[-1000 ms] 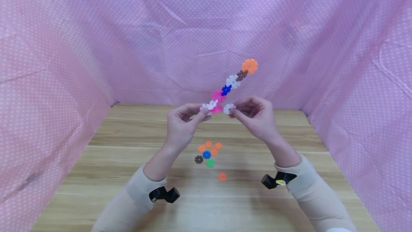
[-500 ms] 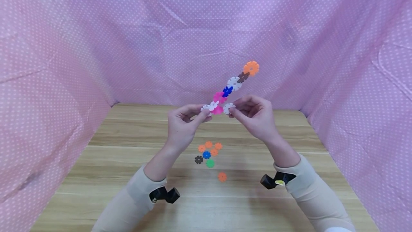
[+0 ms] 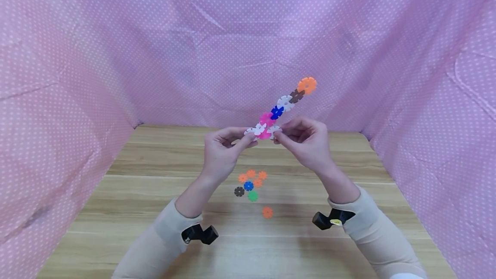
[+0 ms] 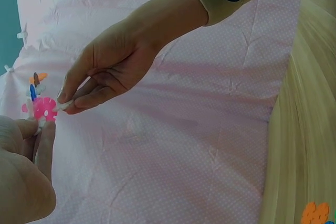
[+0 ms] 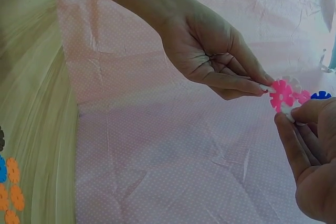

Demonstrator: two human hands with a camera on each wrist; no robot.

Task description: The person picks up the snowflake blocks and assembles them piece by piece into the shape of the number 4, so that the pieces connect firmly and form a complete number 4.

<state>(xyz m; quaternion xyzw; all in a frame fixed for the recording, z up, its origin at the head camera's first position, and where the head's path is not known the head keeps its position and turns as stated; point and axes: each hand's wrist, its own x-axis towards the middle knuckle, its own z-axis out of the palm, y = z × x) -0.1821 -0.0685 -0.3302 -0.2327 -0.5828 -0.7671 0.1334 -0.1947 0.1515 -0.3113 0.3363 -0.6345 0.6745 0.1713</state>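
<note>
A chain of notched plastic discs slants up to the right above the table in the head view: an orange disc [image 3: 307,85] at its far end, then brown, white, a blue disc [image 3: 277,112], pink and white ones. My left hand [image 3: 221,152] pinches a white disc at the chain's lower left end between thumb and fingers. Between finger and thumb, my right hand [image 3: 310,143] holds another white disc [image 3: 274,131], its edge against the lower pink disc [image 5: 282,95]. Whether their notches are interlocked I cannot tell.
Loose discs lie on the wooden table [image 3: 162,184] below the hands: several orange ones, a blue disc [image 3: 248,186], a dark brown disc [image 3: 239,191] and a green disc [image 3: 253,196]. One orange disc [image 3: 267,212] sits nearer. Pink dotted cloth [image 3: 248,55] surrounds the table.
The white disc in my right hand has come left against the pink disc, closing the gap. The chain and my left hand have shifted slightly right and down.
</note>
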